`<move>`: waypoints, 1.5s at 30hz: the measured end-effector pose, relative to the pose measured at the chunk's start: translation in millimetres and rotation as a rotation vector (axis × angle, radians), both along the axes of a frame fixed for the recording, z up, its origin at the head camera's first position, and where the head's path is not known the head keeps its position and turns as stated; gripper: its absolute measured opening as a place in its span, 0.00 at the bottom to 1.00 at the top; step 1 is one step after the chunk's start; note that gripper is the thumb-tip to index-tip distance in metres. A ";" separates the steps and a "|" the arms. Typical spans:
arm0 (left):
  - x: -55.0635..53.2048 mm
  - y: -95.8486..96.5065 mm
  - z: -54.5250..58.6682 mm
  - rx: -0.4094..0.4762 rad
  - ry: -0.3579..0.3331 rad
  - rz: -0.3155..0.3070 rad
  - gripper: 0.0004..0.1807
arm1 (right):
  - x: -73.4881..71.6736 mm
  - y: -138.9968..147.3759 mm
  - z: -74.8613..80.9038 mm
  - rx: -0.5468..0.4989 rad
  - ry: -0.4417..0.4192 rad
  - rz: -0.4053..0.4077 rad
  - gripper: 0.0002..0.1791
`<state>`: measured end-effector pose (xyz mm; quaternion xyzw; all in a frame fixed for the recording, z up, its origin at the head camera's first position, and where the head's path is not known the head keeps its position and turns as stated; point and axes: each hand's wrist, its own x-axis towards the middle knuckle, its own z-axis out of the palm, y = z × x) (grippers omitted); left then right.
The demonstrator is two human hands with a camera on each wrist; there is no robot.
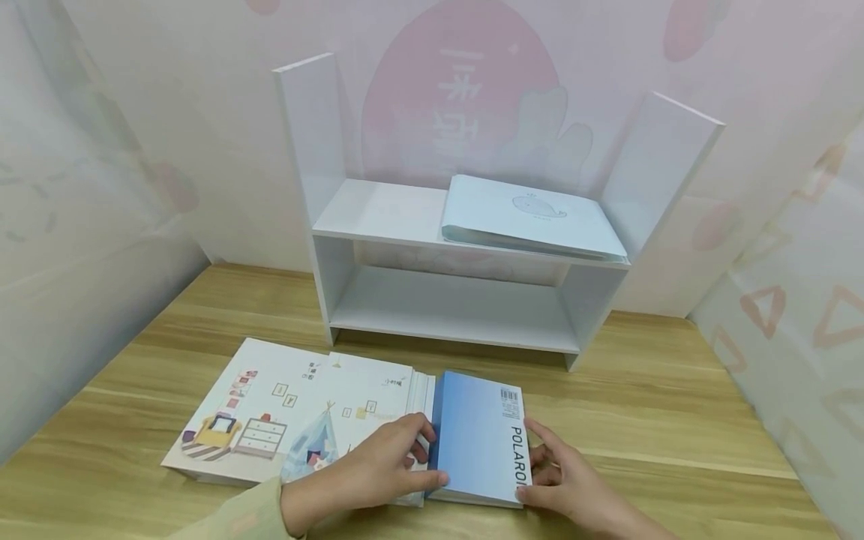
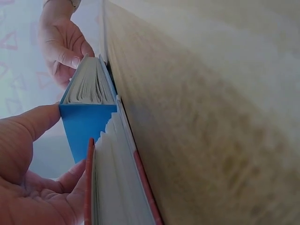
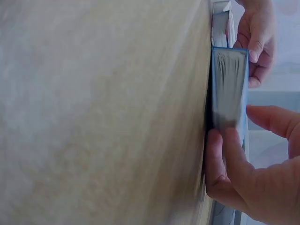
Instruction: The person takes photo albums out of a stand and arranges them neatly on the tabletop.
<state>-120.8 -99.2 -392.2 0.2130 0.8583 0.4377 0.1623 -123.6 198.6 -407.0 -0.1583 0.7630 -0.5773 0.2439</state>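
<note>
A blue photo album (image 1: 475, 427) marked POLAROID lies flat on the table, its page edges (image 2: 91, 84) showing in the left wrist view. My left hand (image 1: 378, 461) is at its spine, thumb on the near left corner of the cover and fingers curled along the spine side. From the right, my right hand (image 1: 570, 476) grips the opposite edge, thumb on the cover and fingers against the page edges (image 3: 229, 89). Left of the blue album lie white albums, one with a tent picture (image 1: 358, 390) partly under my left hand, one with an armchair picture (image 1: 250, 420).
Behind the albums stands a white two-tier shelf (image 1: 459, 304) with tall side panels. A pale album with a whale drawing (image 1: 533, 214) lies on its upper board, against the right panel. The wooden table (image 1: 675, 420) meets printed cloth walls at the back and sides.
</note>
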 end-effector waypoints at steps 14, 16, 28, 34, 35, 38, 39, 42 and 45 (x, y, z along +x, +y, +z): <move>-5.2 -4.3 7.4 -0.013 -0.002 -0.057 0.22 | -9.7 12.5 13.7 0.050 -0.004 -0.005 0.47; -7.0 -6.6 10.2 -0.009 -0.009 -0.053 0.22 | -13.7 16.4 17.6 0.052 0.002 -0.015 0.46; -26.2 -24.2 27.8 0.076 0.133 0.067 0.16 | -30.6 41.0 51.9 0.124 0.158 -0.226 0.37; -34.2 -34.9 42.5 0.107 0.243 0.139 0.14 | -38.7 55.1 68.0 0.029 0.307 -0.352 0.25; -34.7 -36.2 46.0 0.102 0.267 0.152 0.14 | -39.9 57.2 70.2 -0.006 0.325 -0.365 0.23; -36.2 -40.0 57.3 0.082 0.341 0.175 0.15 | -43.4 61.3 77.2 -0.139 0.370 -0.398 0.19; -37.5 -40.7 61.1 0.081 0.361 0.181 0.15 | -44.6 61.7 79.8 -0.185 0.385 -0.410 0.19; -43.5 -41.9 71.5 0.117 0.385 0.196 0.16 | -48.1 60.4 89.1 -0.285 0.422 -0.461 0.18; -52.4 -41.9 80.0 0.166 0.404 0.239 0.16 | -52.6 57.3 99.8 -0.342 0.456 -0.523 0.15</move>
